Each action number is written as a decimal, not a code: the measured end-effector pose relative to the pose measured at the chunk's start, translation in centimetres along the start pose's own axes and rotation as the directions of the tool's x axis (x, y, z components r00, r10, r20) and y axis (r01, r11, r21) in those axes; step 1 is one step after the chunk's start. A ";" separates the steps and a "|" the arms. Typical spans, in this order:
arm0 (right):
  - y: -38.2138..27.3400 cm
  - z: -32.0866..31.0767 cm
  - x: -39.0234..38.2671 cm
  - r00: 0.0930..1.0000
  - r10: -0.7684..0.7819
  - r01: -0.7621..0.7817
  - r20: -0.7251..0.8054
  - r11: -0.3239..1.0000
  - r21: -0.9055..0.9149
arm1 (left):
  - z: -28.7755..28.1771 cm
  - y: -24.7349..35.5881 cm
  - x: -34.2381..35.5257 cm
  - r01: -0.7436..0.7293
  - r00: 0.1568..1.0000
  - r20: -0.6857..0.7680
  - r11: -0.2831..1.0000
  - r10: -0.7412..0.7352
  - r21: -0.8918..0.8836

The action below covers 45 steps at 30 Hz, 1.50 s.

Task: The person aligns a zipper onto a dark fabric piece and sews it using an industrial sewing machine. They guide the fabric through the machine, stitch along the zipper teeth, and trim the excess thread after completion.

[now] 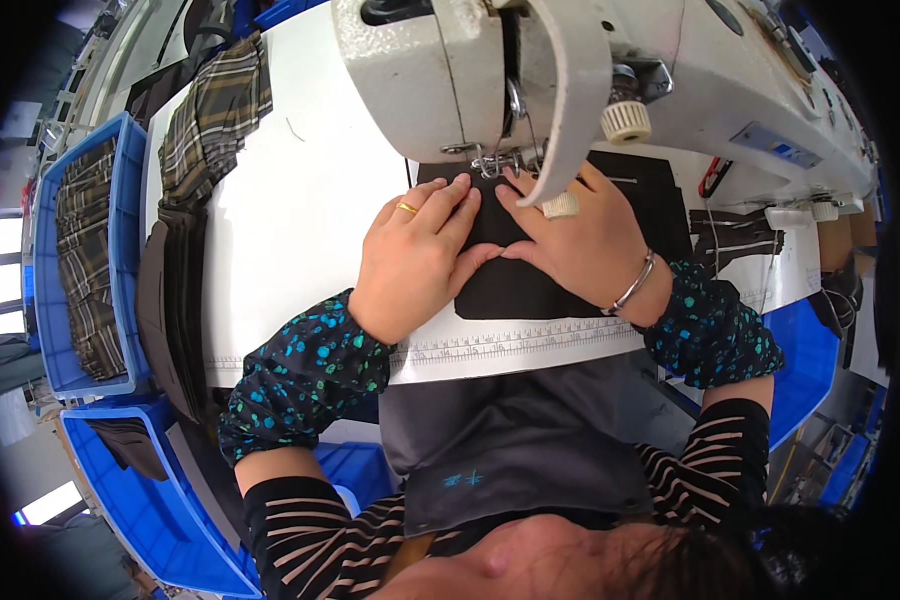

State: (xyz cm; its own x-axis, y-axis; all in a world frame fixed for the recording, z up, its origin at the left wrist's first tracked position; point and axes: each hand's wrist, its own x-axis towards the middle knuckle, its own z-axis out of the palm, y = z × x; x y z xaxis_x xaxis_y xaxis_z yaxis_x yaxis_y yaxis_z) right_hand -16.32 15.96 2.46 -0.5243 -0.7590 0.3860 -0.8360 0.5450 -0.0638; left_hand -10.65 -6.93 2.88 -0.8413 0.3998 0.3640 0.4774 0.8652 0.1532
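Observation:
A black fabric piece (530, 290) lies flat on the white sewing table, its far part under the presser foot (495, 163) of a white sewing machine (405, 75). My left hand (410, 255), with a ring on one finger, presses on the fabric's left side, fingers stretched toward the foot. On the right side rests my right hand (585, 240), a bracelet at its wrist. It lies flat with fingers spread, some partly hidden behind the machine's curved white guard (570, 110). Both thumbs point inward and nearly meet just in front of the foot.
A printed ruler strip (510, 345) follows the table's front edge. Plaid fabric (215, 120) and stacked dark pieces (175, 300) lie at the left, beside blue bins (128, 230). Dark strips (735, 240) and a red-and-black tool (714, 176) lie at the right.

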 end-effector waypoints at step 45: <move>1.3 -0.3 0.6 0.998 -0.007 0.005 0.065 1.000 0.026 | -0.2 0.2 0.7 0.006 1.000 -0.016 0.991 -0.004 0.130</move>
State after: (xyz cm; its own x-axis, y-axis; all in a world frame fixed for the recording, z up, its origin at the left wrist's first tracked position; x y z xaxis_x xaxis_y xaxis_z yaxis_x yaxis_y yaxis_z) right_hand -17.68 16.32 2.88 -0.5281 -0.7843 0.3255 -0.8425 0.5319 -0.0855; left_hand -11.08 -6.54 3.39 -0.8392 0.3913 0.3776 0.4350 0.8998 0.0345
